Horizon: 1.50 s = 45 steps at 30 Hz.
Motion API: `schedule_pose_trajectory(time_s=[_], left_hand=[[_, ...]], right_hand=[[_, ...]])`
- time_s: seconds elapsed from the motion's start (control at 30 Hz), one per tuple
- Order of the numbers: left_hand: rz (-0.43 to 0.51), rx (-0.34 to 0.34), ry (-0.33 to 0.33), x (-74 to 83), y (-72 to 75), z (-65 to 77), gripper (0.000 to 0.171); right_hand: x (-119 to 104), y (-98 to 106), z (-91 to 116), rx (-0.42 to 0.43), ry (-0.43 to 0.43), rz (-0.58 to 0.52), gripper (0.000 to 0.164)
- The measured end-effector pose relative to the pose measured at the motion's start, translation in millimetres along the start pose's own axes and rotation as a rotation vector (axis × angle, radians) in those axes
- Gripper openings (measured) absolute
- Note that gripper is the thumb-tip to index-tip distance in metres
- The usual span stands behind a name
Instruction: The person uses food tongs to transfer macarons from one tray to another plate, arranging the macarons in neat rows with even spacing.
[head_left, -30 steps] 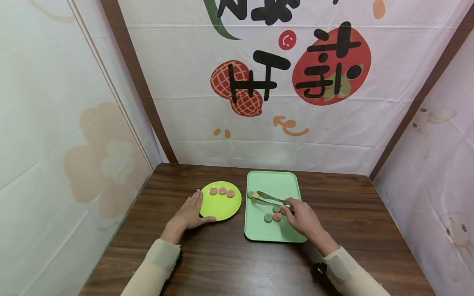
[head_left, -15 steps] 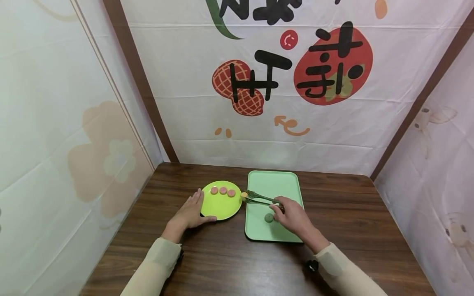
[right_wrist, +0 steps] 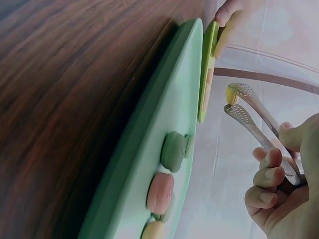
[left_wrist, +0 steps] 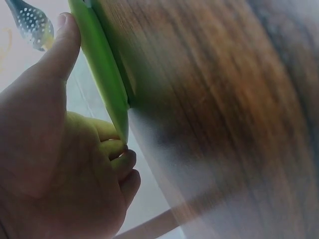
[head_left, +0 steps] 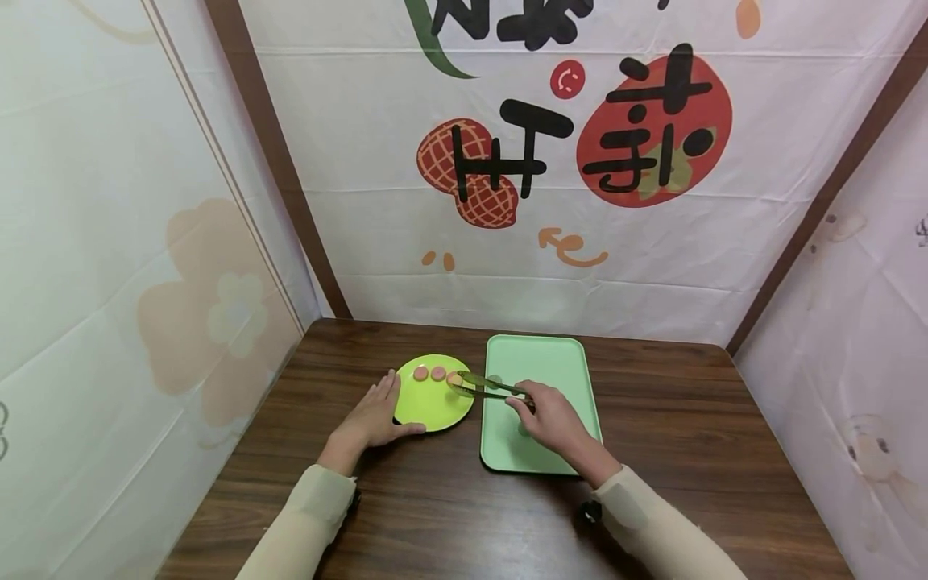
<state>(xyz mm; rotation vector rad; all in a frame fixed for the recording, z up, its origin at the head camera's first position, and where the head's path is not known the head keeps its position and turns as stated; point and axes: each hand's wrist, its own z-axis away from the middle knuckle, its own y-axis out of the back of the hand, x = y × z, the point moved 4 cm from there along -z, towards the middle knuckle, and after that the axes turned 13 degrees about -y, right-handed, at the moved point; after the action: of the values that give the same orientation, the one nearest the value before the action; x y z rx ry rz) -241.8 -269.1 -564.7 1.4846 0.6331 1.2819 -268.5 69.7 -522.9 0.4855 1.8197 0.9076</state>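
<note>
My right hand (head_left: 549, 415) grips a pair of metal tongs (right_wrist: 259, 107) with perforated ends. Between the tong tips sits a yellow macaron (right_wrist: 232, 95), held above the yellow-green plate (head_left: 432, 412), near its right rim. Three pink macarons, one of them (head_left: 420, 374) at the left, lie along the back of the plate; the tongs overlap the rightmost in the head view. My left hand (head_left: 370, 415) rests against the plate's left side, fingers extended and thumb along the front rim. In the left wrist view the thumb and fingertips touch the plate's rim (left_wrist: 102, 64).
Right of the plate lies a light green tray (head_left: 540, 358). On it are a green macaron (right_wrist: 173, 152), a pink macaron (right_wrist: 160, 193) and a yellow one (right_wrist: 152, 230), among others; my right hand covers most of them in the head view. Fabric walls surround the wooden table (head_left: 435, 499).
My right hand has moved left, carrying the yellow macaron in the tongs from the tray's left side to over the plate. My left hand stays at the plate's rim.
</note>
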Motion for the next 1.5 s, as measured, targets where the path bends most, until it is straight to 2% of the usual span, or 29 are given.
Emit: schedule_pose_trajectory(time_s=[0.2,0.43,0.73,0.93,1.17,1.5], left_hand=[[-0.001,-0.001,-0.001,1.0,1.4,0.4,0.128],[-0.011,0.002,-0.005,1.8,1.2,0.8,0.126],[-0.004,0.001,-0.006,3.7,0.7,2.3,0.124],[0.001,-0.001,-0.007,4.3,1.0,2.1,0.124],[-0.009,-0.011,-0.003,3.3,0.8,1.2,0.124],[-0.019,-0.008,-0.010,3.7,1.1,1.2,0.124]], right_hand=[[-9.3,-9.4,-7.7,0.007,0.026,-0.002,0.024],[-17.4,-21.1,-14.5,-0.006,0.040,-0.009,0.023],[-24.5,-37.4,-20.7,-0.064,0.036,0.013,0.016],[-30.8,-45.5,-26.2,-0.088,0.026,0.013,0.029],[-37.5,-54.8,-30.6,-0.098,0.019,0.026,0.023],[-45.6,-61.8,-34.2,-0.088,0.002,0.072,0.023]])
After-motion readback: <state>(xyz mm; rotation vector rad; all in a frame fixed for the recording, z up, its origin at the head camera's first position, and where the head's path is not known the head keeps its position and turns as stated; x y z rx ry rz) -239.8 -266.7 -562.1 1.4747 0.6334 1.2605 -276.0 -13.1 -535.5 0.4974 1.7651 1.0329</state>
